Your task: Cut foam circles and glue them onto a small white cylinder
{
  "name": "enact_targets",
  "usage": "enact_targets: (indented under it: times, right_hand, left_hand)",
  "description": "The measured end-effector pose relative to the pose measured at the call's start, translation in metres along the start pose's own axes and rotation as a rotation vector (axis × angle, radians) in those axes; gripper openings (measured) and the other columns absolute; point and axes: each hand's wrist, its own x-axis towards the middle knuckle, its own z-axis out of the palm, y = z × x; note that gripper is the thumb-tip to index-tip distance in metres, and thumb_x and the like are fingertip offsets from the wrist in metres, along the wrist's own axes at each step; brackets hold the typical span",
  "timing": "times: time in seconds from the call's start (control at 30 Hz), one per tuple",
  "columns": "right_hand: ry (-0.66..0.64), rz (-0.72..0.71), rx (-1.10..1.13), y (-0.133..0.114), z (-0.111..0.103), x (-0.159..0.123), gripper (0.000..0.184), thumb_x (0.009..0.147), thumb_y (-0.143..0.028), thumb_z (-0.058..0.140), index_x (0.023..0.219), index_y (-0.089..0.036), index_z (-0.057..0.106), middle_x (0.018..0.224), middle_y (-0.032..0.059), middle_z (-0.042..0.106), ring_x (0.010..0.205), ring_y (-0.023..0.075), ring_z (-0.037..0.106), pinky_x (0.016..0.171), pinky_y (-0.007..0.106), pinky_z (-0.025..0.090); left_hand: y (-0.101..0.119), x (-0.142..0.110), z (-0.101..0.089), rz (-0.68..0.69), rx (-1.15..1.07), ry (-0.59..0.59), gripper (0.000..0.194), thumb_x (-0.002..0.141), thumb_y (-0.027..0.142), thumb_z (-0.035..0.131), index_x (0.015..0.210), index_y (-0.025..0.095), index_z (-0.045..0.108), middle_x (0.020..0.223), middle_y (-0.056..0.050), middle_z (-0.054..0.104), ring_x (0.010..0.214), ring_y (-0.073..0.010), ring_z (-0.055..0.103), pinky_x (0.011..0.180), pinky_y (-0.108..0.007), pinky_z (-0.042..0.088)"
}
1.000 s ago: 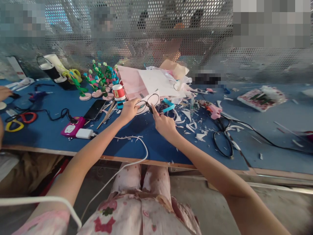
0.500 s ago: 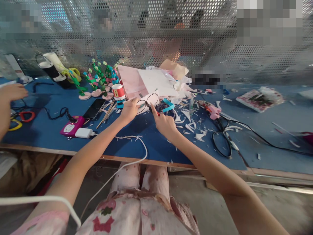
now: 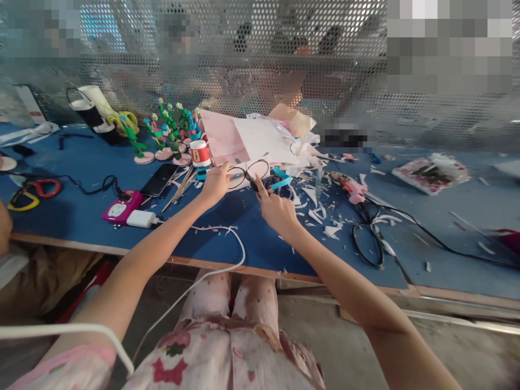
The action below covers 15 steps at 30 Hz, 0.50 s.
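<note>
Perforated grey metal screening (image 3: 227,81) backs a broad blue surface (image 3: 264,244), perhaps to divide work places. Large pale pink and white sheets (image 3: 260,138) lie back toward it, apparently to keep out of the hands' way. Near their front edge, the bare left hand (image 3: 216,187) pinches a flat white piece (image 3: 255,169), seemingly to steady it. The bare right hand (image 3: 278,212) curls around a slim dark tool (image 3: 252,182), forefinger stretched along it, probably for control. Thin black rings (image 3: 246,173) show against the white piece; whether drawn, I cannot tell.
</note>
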Motion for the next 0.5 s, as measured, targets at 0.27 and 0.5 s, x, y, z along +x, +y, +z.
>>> enact_targets:
  times: [0.27, 0.5]
  right_hand:
    - [-0.012, 0.06, 0.078, -0.001, -0.01, -0.008, 0.057, 0.1, -0.028, 0.022, 0.151, -0.001, 0.018, 0.083, 0.017, 0.07, 0.076, 0.0246, 0.071, 0.063, 0.029, 0.05]
    - [0.029, 0.008, -0.024, -0.002, -0.001, -0.003, 0.039, 0.094, -0.008, 0.022, 0.126, -0.002, 0.044, 0.081, 0.0178, 0.069, 0.078, 0.0242, 0.071, 0.061, 0.027, 0.048]
  left_hand:
    - [-0.002, 0.0, -0.001, 0.031, -0.031, -0.003, 0.029, 0.085, 0.013, 0.056, 0.113, 0.011, 0.062, 0.095, -0.013, 0.073, 0.091, -0.0242, 0.067, 0.08, -0.031, 0.049]
    - [-0.009, 0.002, -0.003, 0.182, -0.034, -0.052, 0.023, 0.084, 0.015, 0.056, 0.106, 0.013, 0.063, 0.092, -0.011, 0.071, 0.087, -0.0232, 0.067, 0.076, -0.03, 0.047]
